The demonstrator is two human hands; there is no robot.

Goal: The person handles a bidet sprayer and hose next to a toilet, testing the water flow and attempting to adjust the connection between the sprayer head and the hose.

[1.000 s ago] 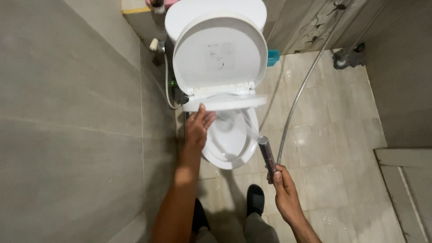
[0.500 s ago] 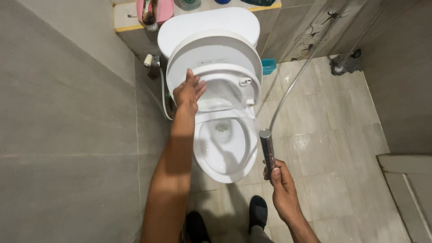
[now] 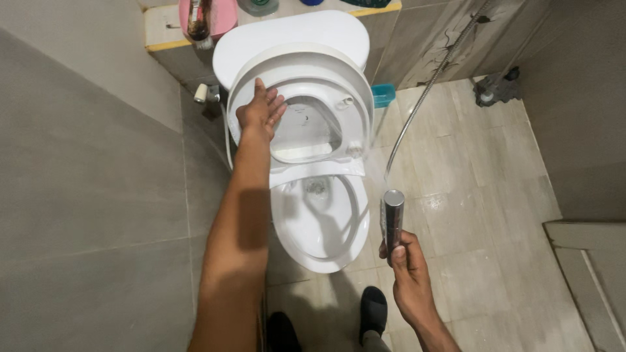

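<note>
we take the white toilet bowl [image 3: 323, 225] as our landmark. our left hand [image 3: 259, 112] is extended forward above the bowl, arm nearly straight, fingers spread and open, the palm resting flat on the raised seat ring [image 3: 313, 107], which leans back with the lid [image 3: 290, 39] toward the tank. our right hand [image 3: 405, 270] sits to the right of the bowl's front rim, fist closed around a metallic spray handle [image 3: 392, 218] held upright. a flexible steel hose [image 3: 427, 91] runs from the handle up and away, to the right of the bowl, toward the rear wall.

behind the bowl, on a yellow-edged ledge [image 3: 163, 29], stands a pink container [image 3: 207, 18]. a small blue tub [image 3: 383, 94] sits on the floor, just right of the tank. our dark slippers [image 3: 373, 311] stand in front of the bowl on the beige tiled floor [image 3: 482, 195]. a grey tiled wall [image 3: 85, 182] closes the left side of the bowl.
</note>
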